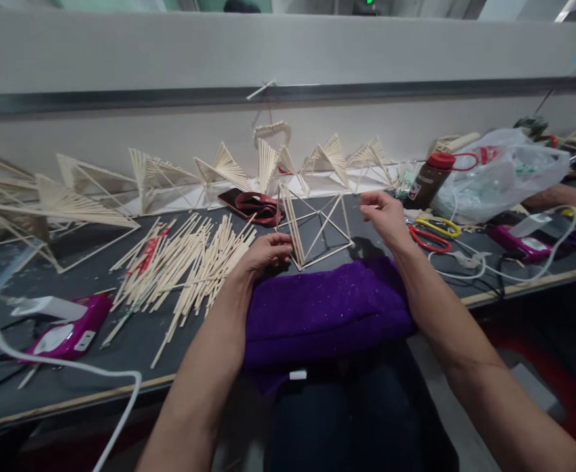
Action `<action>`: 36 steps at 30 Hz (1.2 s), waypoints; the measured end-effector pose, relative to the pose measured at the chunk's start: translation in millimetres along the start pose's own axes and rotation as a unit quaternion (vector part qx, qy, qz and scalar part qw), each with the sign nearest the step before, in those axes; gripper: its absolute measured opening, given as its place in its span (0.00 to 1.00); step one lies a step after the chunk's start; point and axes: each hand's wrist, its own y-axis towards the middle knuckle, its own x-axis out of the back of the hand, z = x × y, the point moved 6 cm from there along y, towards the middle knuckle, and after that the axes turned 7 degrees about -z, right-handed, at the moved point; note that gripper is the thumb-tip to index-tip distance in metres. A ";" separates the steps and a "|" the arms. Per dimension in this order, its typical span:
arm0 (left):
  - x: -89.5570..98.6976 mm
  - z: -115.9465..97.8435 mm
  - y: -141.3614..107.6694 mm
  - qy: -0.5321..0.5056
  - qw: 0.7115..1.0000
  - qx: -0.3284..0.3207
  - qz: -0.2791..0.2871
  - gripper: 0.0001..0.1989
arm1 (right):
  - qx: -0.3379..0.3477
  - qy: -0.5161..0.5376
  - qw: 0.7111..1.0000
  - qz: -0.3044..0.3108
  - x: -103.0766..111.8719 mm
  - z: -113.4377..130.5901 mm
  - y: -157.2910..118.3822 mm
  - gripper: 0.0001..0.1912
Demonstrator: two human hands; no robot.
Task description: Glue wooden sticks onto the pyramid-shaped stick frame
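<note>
In front of me, behind a folded purple cloth (327,308), stands a frame of thin wooden sticks (321,229) with crossed sticks and a few slats laid side by side at its left. My left hand (266,254) is closed at the frame's lower left corner, its fingertips against the sticks. To the right of the frame, my right hand (384,216) is raised just off it, thumb and fingers drawn together in a pinch. Whatever may be between those fingers is too small to make out. Loose wooden sticks (184,262) lie in a pile left of my left hand.
Several twisted stick structures (224,167) line the wall. Behind the frame lies a dark red strap (258,206). To the right are scissors (430,242), a bottle (430,180), a plastic bag (499,174) and another person's arm (558,196). Magenta power strips (74,331) with white cables flank me.
</note>
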 end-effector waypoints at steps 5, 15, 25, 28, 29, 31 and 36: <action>-4.6 1.4 -1.3 0.035 0.999 0.015 0.013 0.12 | -0.025 0.019 0.994 0.104 -13.9 -9.3 -11.6 0.24; -9.8 -1.1 -6.2 0.040 0.999 0.007 -0.029 0.07 | -0.037 -0.011 0.985 0.170 -30.5 -2.8 -30.5 0.12; 2.1 -8.5 0.7 -0.001 0.992 -0.068 -0.106 0.16 | -0.035 0.013 0.993 0.109 -25.2 2.2 -61.1 0.11; 7.0 -11.0 0.5 0.032 0.988 -0.083 -0.129 0.17 | -0.030 0.009 0.992 0.121 -31.0 6.8 -71.3 0.11; 8.2 -11.3 0.6 0.039 0.986 -0.087 -0.136 0.17 | -0.027 0.010 0.992 0.125 -32.5 8.6 -73.6 0.10; 9.6 -11.0 1.1 0.049 0.985 -0.087 -0.143 0.17 | -0.023 0.014 0.991 0.134 -34.9 11.6 -76.9 0.10; 6.9 -11.1 2.5 0.068 0.986 -0.082 -0.132 0.16 | -0.018 0.007 0.986 0.163 -38.3 13.0 -80.8 0.11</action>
